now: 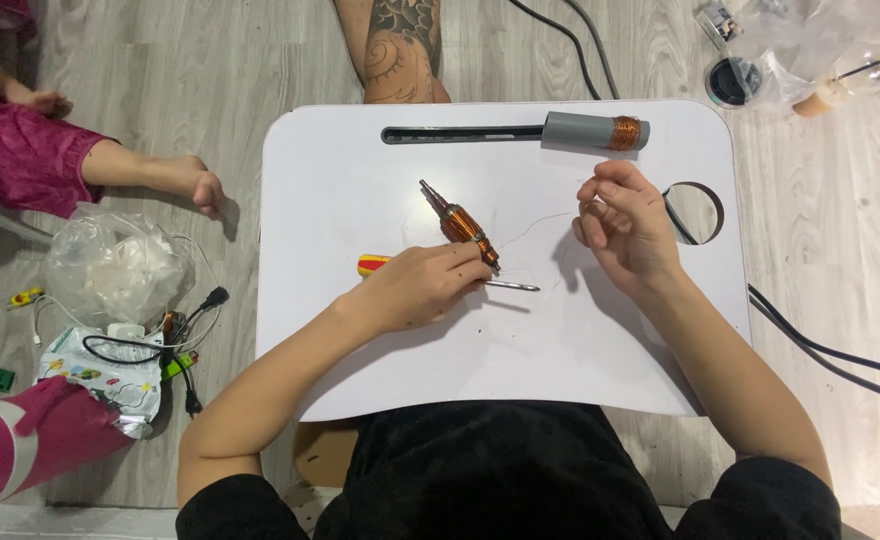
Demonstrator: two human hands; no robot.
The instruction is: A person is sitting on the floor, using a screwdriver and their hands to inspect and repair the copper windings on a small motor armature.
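1. a person seated at a white lap table (360,350) works a small copper-wound motor rotor (458,222), which stands tilted near the table's middle, its shaft pointing up and to the left.
2. the left hand (415,288) closes its fingertips around the rotor's lower end, pinching it; the rest of the rotor sticks out above the fingers.
3. a screwdriver (372,265) with a yellow and red handle lies under that hand, its metal tip showing just to the right of the fingers.
4. the right hand (625,225) hovers well apart from the rotor, fingers curled together; a thin wire (535,225) runs from them toward the rotor, though the exact grip is too fine to tell.
5. one grey cylinder (595,131) with a copper winding at its end lies at the table's far edge, beside a long dark slot.
6. counted on the table: one rotor, one screwdriver, one grey cylinder, one strand of wire.
7. on the floor, a tattooed leg (400,50) and another person's bare feet (195,185) are near.
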